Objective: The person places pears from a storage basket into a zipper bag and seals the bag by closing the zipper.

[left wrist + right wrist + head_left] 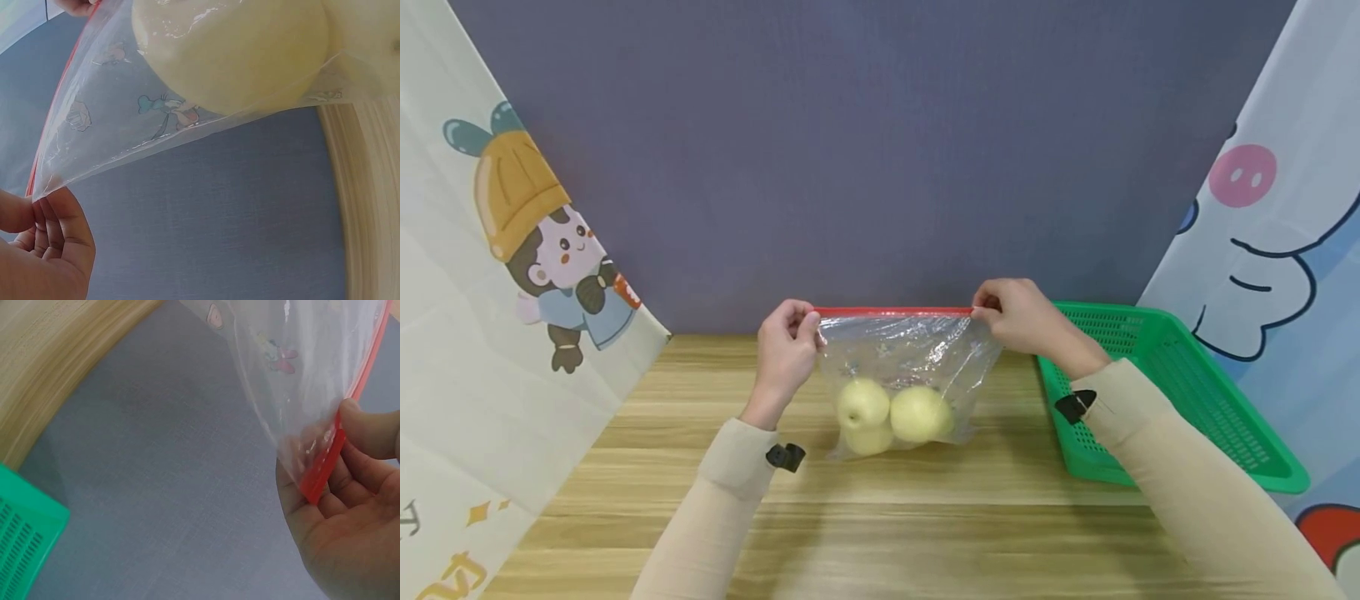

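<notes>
A clear zip-lock bag (910, 350) with a red zip strip along its top is stretched between both hands. Inside, low in the bag, sit three pale yellow-green round fruits (862, 403), apples or pears by their look. My left hand (786, 350) pinches the bag's upper left corner between thumb and fingers. At the opposite corner my right hand (1018, 317) pinches the red strip (325, 465); its end lies across the fingers in the right wrist view. Small cartoon prints (178, 115) show on the plastic. The strip looks straight and level in the head view.
A green perforated plastic basket (1232, 400) stands on the right of the wooden table (880, 533), partly behind the right forearm. A dark grey-blue panel (880, 150) rises behind the table. Cartoon-printed cloths (445, 275) hang at both sides.
</notes>
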The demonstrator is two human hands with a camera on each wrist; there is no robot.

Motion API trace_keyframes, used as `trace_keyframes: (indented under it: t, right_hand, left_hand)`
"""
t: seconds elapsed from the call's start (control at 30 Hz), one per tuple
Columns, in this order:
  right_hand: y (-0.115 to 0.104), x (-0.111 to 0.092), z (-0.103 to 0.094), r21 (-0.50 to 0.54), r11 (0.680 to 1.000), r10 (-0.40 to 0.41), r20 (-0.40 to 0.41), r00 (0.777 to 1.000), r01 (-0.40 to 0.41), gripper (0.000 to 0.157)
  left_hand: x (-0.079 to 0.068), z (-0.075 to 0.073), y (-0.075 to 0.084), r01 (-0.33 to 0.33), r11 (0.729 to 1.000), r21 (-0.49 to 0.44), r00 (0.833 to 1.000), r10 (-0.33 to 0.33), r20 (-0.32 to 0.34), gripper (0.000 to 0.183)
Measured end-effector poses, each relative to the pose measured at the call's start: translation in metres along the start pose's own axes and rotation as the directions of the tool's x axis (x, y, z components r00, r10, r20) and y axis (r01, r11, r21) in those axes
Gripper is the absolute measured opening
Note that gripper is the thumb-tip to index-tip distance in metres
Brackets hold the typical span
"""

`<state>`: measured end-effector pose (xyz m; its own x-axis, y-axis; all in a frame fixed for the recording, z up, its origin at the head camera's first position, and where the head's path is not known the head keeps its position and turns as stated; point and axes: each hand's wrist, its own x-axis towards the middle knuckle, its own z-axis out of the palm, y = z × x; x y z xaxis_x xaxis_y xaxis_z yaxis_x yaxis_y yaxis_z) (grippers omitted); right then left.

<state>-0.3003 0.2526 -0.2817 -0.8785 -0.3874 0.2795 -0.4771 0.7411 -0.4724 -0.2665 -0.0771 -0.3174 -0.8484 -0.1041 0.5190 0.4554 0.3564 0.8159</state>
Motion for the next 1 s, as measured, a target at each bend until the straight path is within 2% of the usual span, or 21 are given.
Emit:
trace_keyframes:
  t: [0.47, 0.73, 1.0]
  right_hand:
    - [0.011, -0.007, -0.005, 0.008, 0.999, 0.032, 0.015, 0.999, -0.032, 0.017]
    - [0.014, -0.010, -0.005, 0.002, 0.999, 0.043, 0.006, 0.999, -0.043, 0.017]
    - [0.019, -0.012, -0.010, 0.007, 0.999, 0.043, -0.022, 0.999, -0.043, 0.018]
  left_hand:
    - [0.000, 0.001, -0.001, -0.025, 1.000, 0.003, 1.000, 0.025, -0.003, 0.011]
    - [-0.003, 0.000, -0.001, -0.004, 1.000, 0.010, 1.000, 0.004, 0.004, 0.009]
    - [0.000, 0.000, -0.001, -0.020, 1.000, 0.004, 1.000, 0.020, -0.002, 0.011]
